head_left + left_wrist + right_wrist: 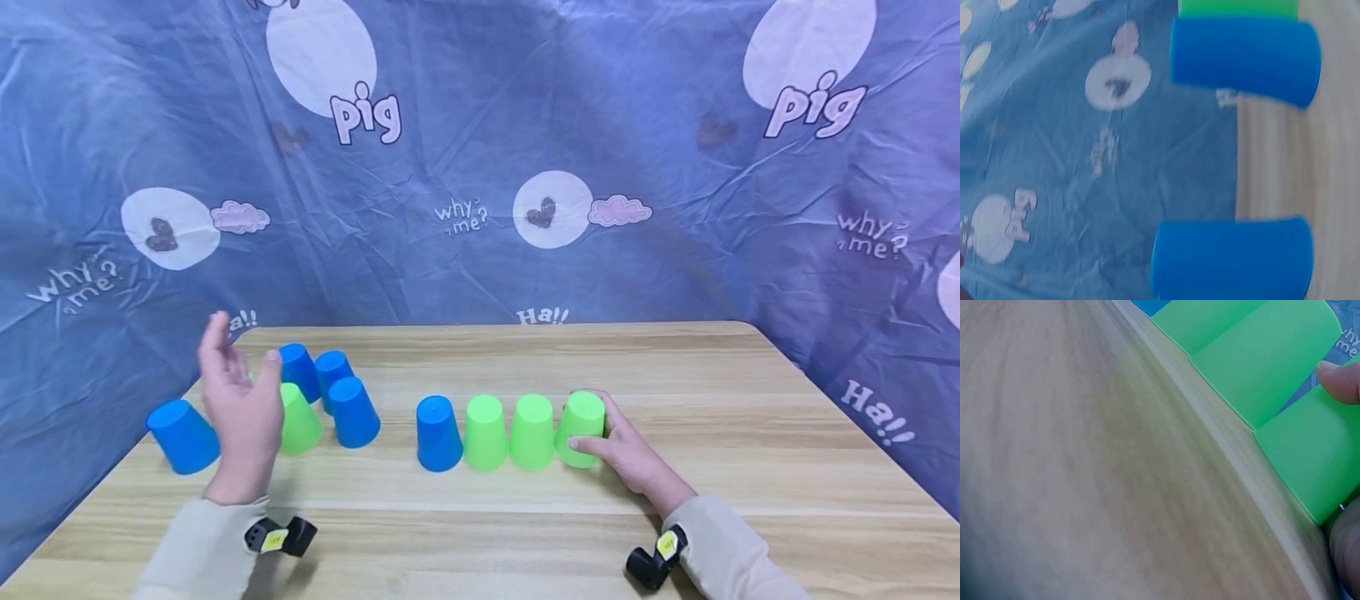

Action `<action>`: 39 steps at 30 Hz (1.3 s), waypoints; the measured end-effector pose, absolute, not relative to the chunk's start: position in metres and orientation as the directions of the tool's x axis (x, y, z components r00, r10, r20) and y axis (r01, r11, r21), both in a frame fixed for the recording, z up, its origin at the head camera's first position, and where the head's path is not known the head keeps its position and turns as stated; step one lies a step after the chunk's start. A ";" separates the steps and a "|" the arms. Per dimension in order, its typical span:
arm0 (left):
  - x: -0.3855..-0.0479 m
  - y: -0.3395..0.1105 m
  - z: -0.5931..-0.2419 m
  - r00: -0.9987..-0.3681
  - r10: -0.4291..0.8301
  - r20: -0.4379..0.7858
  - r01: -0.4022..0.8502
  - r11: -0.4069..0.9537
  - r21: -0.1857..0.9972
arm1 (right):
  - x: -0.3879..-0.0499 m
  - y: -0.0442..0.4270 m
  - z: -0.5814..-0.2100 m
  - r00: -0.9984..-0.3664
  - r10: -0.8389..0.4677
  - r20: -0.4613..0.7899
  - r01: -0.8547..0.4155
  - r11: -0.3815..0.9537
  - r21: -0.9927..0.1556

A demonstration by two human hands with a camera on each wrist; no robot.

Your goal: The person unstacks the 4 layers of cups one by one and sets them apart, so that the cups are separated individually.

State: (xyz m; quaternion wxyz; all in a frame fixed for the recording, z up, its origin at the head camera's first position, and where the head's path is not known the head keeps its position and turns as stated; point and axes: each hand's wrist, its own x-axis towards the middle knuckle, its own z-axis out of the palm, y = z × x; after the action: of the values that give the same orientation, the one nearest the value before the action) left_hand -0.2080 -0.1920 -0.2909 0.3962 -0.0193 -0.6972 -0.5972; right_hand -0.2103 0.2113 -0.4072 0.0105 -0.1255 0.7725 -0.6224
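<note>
My right hand (628, 454) holds the rightmost green cup (585, 412), its thumb across the near side. That cup stands upside down at the end of a row, beside two more green cups (532, 433) and a blue cup (437, 435). In the right wrist view, thumb and fingers lie around the held cup (1310, 456). My left hand (243, 412) is raised with fingers extended and holds nothing. It hangs in front of the left cups, between a blue cup (183, 437) and a green cup (300, 421), partly hiding the latter.
Several more upside-down blue cups (354, 412) stand in a loose cluster on the left of the wooden table (465, 550). A blue printed cloth (465, 125) hangs behind the table and along its sides. Each wrist wears a small black camera (281, 536).
</note>
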 end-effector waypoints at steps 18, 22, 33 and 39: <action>-0.208 -0.131 -0.335 -0.918 0.067 0.391 0.397 0.155 0.905 | -0.210 0.210 -0.408 -0.963 -0.220 0.156 -0.195 0.170 -0.966; -0.210 -0.126 -0.344 -0.948 0.126 0.292 0.311 0.180 0.933 | -0.210 0.210 -0.408 -0.964 -0.215 0.155 -0.193 0.169 -0.967; -0.211 -0.120 -0.358 -0.963 0.267 -0.028 0.045 0.266 0.963 | -0.209 0.209 -0.407 -0.966 -0.211 0.151 -0.191 0.185 -0.964; -0.213 -0.116 -0.361 -0.960 0.274 -0.064 0.023 0.305 0.952 | -0.209 0.209 -0.406 -0.966 -0.209 0.155 -0.195 0.186 -0.963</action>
State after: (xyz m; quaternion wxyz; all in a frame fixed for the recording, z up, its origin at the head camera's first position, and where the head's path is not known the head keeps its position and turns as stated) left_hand -0.2127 -0.1158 -0.3611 -0.1077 -0.0930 -0.8006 -0.5821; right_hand -0.2095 0.2094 -0.4062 0.0056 -0.1309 0.7700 -0.6244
